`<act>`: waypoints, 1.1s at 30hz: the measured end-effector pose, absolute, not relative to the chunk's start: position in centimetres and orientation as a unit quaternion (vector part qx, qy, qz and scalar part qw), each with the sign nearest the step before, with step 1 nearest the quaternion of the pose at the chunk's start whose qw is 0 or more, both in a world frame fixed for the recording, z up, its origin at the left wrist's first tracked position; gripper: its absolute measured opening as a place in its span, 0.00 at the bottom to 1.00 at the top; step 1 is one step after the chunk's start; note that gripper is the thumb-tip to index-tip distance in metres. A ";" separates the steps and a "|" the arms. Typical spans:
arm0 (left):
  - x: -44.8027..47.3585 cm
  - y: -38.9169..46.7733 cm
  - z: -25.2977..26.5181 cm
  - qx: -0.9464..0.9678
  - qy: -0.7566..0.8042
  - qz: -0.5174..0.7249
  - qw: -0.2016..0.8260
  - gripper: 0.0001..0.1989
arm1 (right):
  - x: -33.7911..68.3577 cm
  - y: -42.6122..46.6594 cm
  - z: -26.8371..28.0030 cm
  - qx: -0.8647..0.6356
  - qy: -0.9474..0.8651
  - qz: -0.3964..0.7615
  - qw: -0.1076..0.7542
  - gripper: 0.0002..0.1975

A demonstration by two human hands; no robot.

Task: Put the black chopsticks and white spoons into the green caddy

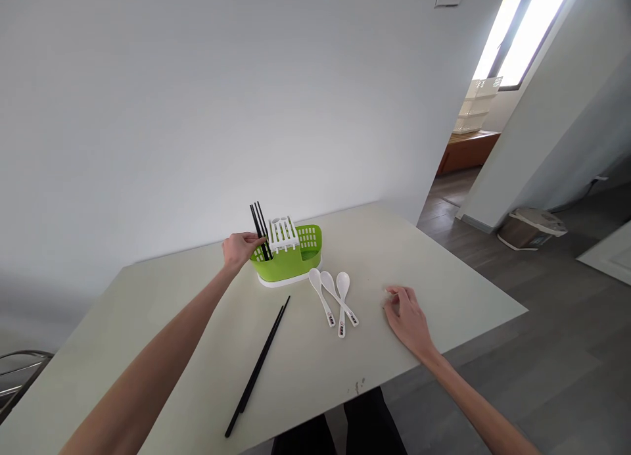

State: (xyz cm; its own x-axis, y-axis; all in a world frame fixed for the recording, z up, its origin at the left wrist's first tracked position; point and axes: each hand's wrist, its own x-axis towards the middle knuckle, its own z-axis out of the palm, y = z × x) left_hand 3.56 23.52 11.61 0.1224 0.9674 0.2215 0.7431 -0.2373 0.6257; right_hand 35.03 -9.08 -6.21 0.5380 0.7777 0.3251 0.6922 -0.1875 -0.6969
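Observation:
My left hand (pixel 241 248) is closed, its fingers pinched at the black chopsticks (pixel 259 225). These stand almost upright in the left section of a green utensil holder (pixel 286 267) with a white base. A white slotted rack (pixel 282 234) sits across the holder's middle. On the table to the right, my right hand (pixel 407 315) rests loosely curved, thumb and fingers apart, holding nothing visible. Between that hand and the holder lie a white spoon (pixel 323 298), a second spoon (pixel 331 286) and a third spoon (pixel 342 304). Two more black chopsticks (pixel 259 366) lie side by side in front.
The pale table (pixel 187 323) reaches back to a plain wall (pixel 207 113). Dark marks (pixel 359 384) show near its front edge. A metal-framed object (pixel 22 369) stands at the left. Beyond the right edge are a grey floor (pixel 542 336) and a lidded bin (pixel 530 228).

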 end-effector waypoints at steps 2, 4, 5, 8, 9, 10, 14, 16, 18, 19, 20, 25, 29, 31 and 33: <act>3.6 23.3 11.6 0.728 0.591 0.298 0.176 0.17 | 35.1 -9.1 -6.3 -0.766 -0.481 0.059 0.422 0.14; 3.7 23.2 11.6 0.729 0.598 0.288 0.166 0.16 | 35.1 -9.2 -6.3 -0.764 -0.483 0.063 0.422 0.13; 3.7 23.1 11.6 0.731 0.600 0.282 0.160 0.16 | 35.1 -9.2 -6.3 -0.765 -0.483 0.061 0.422 0.13; 3.5 23.0 11.8 0.742 0.601 0.266 0.130 0.15 | 35.1 -9.2 -6.3 -0.764 -0.484 0.053 0.422 0.13; 3.4 22.9 11.9 0.750 0.597 0.261 0.111 0.14 | 35.1 -9.1 -6.3 -0.764 -0.485 0.051 0.422 0.13; 3.4 22.9 11.9 0.760 0.590 0.257 0.087 0.14 | 35.1 -9.1 -6.4 -0.765 -0.484 0.050 0.422 0.13; 3.3 22.6 12.0 0.797 0.553 0.243 -0.006 0.15 | 35.2 -9.0 -6.6 -0.766 -0.482 0.046 0.423 0.13; 3.3 22.4 11.9 0.798 0.552 0.241 -0.026 0.17 | 35.2 -9.0 -6.6 -0.765 -0.483 0.042 0.424 0.12; 3.3 22.4 11.9 0.790 0.561 0.244 -0.032 0.20 | 35.2 -8.9 -6.7 -0.762 -0.486 0.039 0.426 0.12; 3.3 22.4 11.9 0.787 0.565 0.245 -0.030 0.21 | 35.2 -8.9 -6.7 -0.760 -0.488 0.038 0.427 0.12; 3.4 22.5 11.9 0.785 0.569 0.244 -0.025 0.21 | 35.2 -8.9 -6.8 -0.759 -0.488 0.037 0.428 0.12; 3.6 22.7 12.5 0.802 0.567 0.183 -0.050 0.24 | 35.2 -8.8 -6.7 -0.757 -0.488 0.028 0.434 0.12; 4.0 22.5 13.1 0.806 0.569 0.140 -0.087 0.26 | 35.2 -8.8 -6.7 -0.756 -0.489 0.026 0.434 0.12; 4.0 22.3 13.3 0.803 0.573 0.140 -0.084 0.26 | 35.3 -8.8 -6.7 -0.755 -0.491 0.030 0.434 0.12; 3.7 21.9 13.4 0.799 0.573 0.166 -0.071 0.26 | 35.3 -8.8 -6.8 -0.755 -0.490 0.034 0.435 0.12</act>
